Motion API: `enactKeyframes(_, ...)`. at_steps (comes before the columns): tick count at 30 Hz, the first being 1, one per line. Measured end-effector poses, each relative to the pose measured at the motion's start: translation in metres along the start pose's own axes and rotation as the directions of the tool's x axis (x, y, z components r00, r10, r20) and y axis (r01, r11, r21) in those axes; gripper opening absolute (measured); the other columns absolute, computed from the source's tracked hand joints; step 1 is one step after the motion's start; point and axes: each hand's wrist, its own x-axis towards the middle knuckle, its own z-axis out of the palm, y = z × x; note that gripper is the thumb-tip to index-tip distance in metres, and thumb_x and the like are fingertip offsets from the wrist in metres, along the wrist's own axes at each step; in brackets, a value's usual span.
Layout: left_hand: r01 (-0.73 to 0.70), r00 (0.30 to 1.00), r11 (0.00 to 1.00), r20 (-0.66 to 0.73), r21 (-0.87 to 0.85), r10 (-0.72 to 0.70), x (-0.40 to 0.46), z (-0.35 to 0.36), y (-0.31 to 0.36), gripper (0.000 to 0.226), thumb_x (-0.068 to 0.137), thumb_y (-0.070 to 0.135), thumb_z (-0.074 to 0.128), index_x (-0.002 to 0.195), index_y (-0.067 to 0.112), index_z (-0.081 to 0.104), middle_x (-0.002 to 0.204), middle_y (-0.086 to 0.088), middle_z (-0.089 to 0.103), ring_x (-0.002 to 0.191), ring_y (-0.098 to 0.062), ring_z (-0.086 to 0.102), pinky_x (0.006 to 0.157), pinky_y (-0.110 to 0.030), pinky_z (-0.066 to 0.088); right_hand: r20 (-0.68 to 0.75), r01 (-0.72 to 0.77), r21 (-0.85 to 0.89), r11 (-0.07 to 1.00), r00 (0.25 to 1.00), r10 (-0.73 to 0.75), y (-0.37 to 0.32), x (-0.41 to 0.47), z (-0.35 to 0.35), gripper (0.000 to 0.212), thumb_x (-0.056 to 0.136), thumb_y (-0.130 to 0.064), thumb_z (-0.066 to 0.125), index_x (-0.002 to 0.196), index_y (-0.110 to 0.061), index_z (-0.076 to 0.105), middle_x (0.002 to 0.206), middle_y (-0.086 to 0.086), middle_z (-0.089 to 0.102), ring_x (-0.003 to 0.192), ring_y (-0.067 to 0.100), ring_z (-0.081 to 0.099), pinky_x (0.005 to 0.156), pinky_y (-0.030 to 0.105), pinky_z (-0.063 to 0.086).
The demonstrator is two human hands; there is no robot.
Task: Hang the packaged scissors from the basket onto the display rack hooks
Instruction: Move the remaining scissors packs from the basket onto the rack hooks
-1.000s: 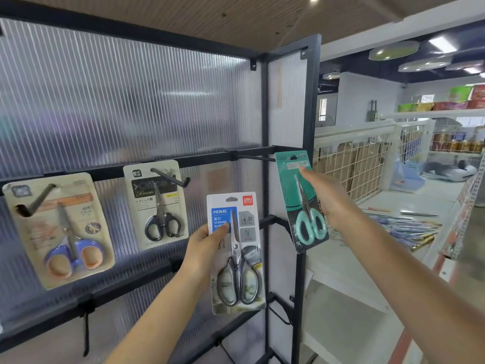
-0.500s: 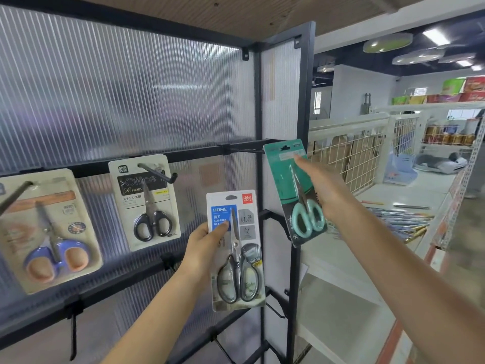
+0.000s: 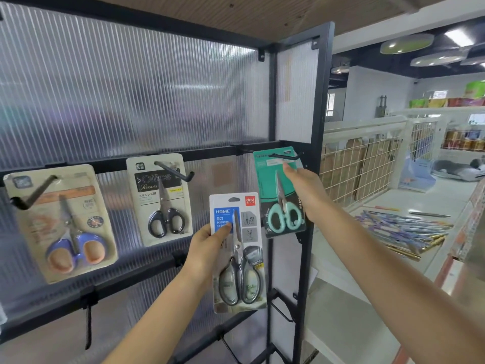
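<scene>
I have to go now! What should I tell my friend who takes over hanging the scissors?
Left hand: grips the HOME pack, held in front of the rack, not hung.
Right hand: holds the teal pack up at the far right hook; the hook looks to be through its top, but the hand has not let go.
Done: the blue pack and the Office pack each hang on a hook.
Left: let go of the teal pack once it is seated, then hang the HOME pack. The basket is out of view.

Bare ribbed panel (image 3: 223,177) between the Office scissors pack (image 3: 160,198) and teal scissors pack (image 3: 278,190) leaves passage
</scene>
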Motion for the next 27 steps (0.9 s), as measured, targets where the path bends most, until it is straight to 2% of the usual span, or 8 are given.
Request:
enactKeyframes(3,0.005,1.000,1.000,-0.021,-0.002,-0.005,0.003,-0.007,-0.001,0.021,0.093,0.014,0.055,0.109,0.002,0.063,0.099,-0.013,0.073,0.093,-0.030,0.069,0.093,-0.047,0.050,-0.001,0.025,0.041,0.999,1.000,-0.025,0.007,0.017,0.020,0.027,0.096,-0.039,0.047,0.091,-0.016,0.058,0.093,0.007,0.070,0.082,0.022,0.069,0.079,0.042,0.057)
enactKeyframes(7,-0.004,0.998,1.000,-0.067,-0.023,0.003,0.011,-0.017,-0.003,0.013,0.093,0.009,0.054,0.096,0.004,0.066,0.090,-0.010,0.074,0.080,-0.023,0.070,0.087,-0.040,0.053,0.006,0.068,0.060,0.996,0.998,-0.068,0.013,0.036,0.047,0.022,0.099,-0.037,0.042,0.083,-0.024,0.053,0.085,-0.004,0.066,0.074,0.011,0.066,0.061,0.025,0.053)
enactKeyframes(13,-0.012,0.998,1.000,-0.063,-0.013,0.011,0.019,-0.027,-0.003,0.014,0.094,0.008,0.053,0.098,0.006,0.066,0.094,-0.009,0.074,0.084,-0.021,0.070,0.081,-0.034,0.056,-0.018,0.086,0.019,0.996,0.996,-0.086,0.017,0.061,0.070,0.025,0.099,-0.035,0.042,0.101,-0.015,0.056,0.098,-0.001,0.064,0.083,0.013,0.063,0.052,0.015,0.047)
enactKeyframes(17,-0.023,0.998,0.999,-0.052,-0.040,0.021,0.019,-0.030,-0.003,0.016,0.095,0.004,0.049,0.095,0.004,0.066,0.082,-0.003,0.074,0.070,-0.013,0.071,0.062,-0.022,0.057,-0.042,0.092,-0.022,0.996,0.995,-0.093,0.022,0.070,0.073,0.028,0.099,-0.034,0.043,0.104,-0.012,0.059,0.102,0.003,0.066,0.089,0.017,0.064,0.065,0.022,0.050)
enactKeyframes(20,-0.020,0.995,1.000,-0.098,0.003,0.020,0.014,-0.031,-0.006,0.013,0.094,0.007,0.053,0.097,0.007,0.066,0.097,-0.008,0.072,0.084,-0.019,0.070,0.077,-0.029,0.056,-0.068,0.089,-0.126,0.988,0.993,-0.098,0.028,0.066,0.066,0.031,0.097,-0.034,0.046,0.109,-0.007,0.056,0.105,0.003,0.067,0.083,0.013,0.064,0.059,0.021,0.048)
enactKeyframes(23,-0.012,0.995,1.000,-0.096,-0.020,0.010,0.001,-0.026,-0.008,0.013,0.094,0.006,0.052,0.099,0.005,0.064,0.097,-0.009,0.071,0.081,-0.018,0.069,0.073,-0.026,0.057,-0.059,0.170,-0.260,0.951,0.980,-0.191,0.030,0.038,0.052,0.028,0.095,-0.028,0.052,0.115,-0.009,0.054,0.104,0.000,0.064,0.072,0.001,0.059,0.046,0.006,0.040)
enactKeyframes(25,-0.016,0.995,0.999,-0.103,-0.027,0.013,-0.011,-0.020,-0.008,0.013,0.094,0.006,0.053,0.102,0.002,0.063,0.098,-0.012,0.070,0.084,-0.021,0.068,0.077,-0.029,0.057,0.049,0.233,-0.310,0.922,0.972,-0.229,0.028,0.009,0.044,0.018,0.095,-0.028,0.051,0.110,-0.019,0.055,0.106,-0.003,0.061,0.084,0.006,0.060,0.061,0.010,0.045)
enactKeyframes(27,-0.023,0.994,0.998,-0.107,-0.051,0.017,-0.029,-0.016,-0.010,0.009,0.094,0.006,0.053,0.094,0.003,0.062,0.093,-0.011,0.071,0.079,-0.020,0.068,0.076,-0.031,0.056,0.228,0.288,-0.304,0.908,0.948,-0.224,0.024,-0.027,0.036,0.009,0.095,-0.033,0.049,0.101,-0.028,0.054,0.107,-0.006,0.059,0.100,0.011,0.059,0.082,0.025,0.049)
